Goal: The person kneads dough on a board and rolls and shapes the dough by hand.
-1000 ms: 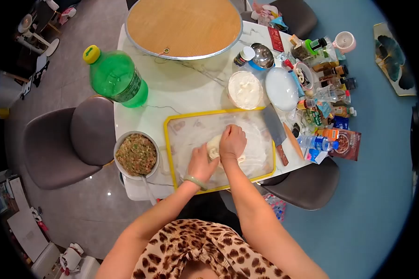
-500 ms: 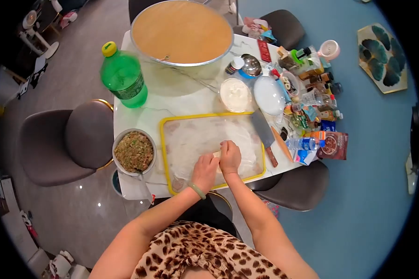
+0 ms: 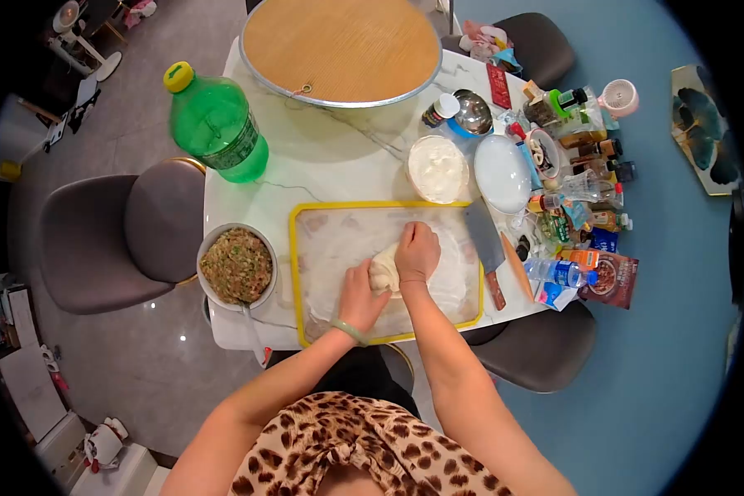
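Note:
A pale lump of dough (image 3: 383,272) rests on the floured, yellow-rimmed board (image 3: 337,231) in the head view. My left hand (image 3: 360,298), with a green bangle at its wrist, is curled against the dough's left side. On its right side my right hand (image 3: 417,253) is closed over the dough, fingers folded in; the hand hides part of the lump. Just right of the board lies a cleaver (image 3: 485,248) with a wooden handle. A bowl of white flour (image 3: 438,169) stands behind the board.
To the left is a bowl of minced filling (image 3: 236,266) with a spoon handle sticking out. A large green bottle (image 3: 219,124) and a big round wooden tray (image 3: 339,54) stand farther back. An oval white plate (image 3: 503,174) and several bottles crowd the right side.
My right hand has moved away from my left and up the board, exposing more of the dough between them. The whole view has shifted slightly.

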